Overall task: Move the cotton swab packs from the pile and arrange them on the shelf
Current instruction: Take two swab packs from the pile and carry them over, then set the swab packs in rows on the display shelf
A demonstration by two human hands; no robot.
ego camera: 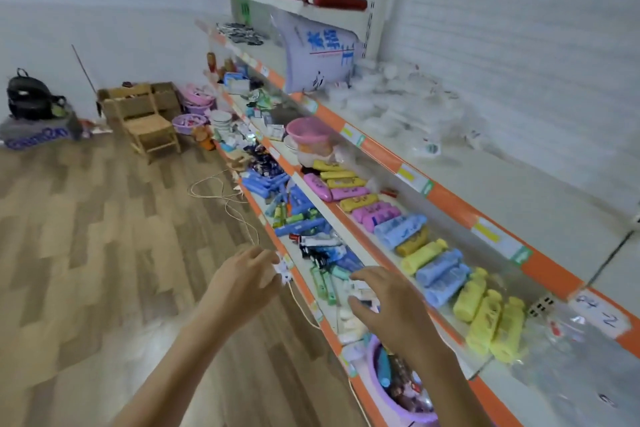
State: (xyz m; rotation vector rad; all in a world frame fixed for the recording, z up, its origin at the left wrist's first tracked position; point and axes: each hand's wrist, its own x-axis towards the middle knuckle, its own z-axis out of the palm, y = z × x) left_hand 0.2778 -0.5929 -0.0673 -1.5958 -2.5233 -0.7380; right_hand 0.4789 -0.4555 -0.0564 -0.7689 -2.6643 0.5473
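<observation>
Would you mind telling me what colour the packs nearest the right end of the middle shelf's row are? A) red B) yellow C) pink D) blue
B: the packs at the right end of the row on the middle shelf are yellow, with blue ones next to their left and pink ones further along.

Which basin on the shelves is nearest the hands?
The purple basin on the lowest shelf, right under the right hand. The pink basin sits much farther along.
</observation>
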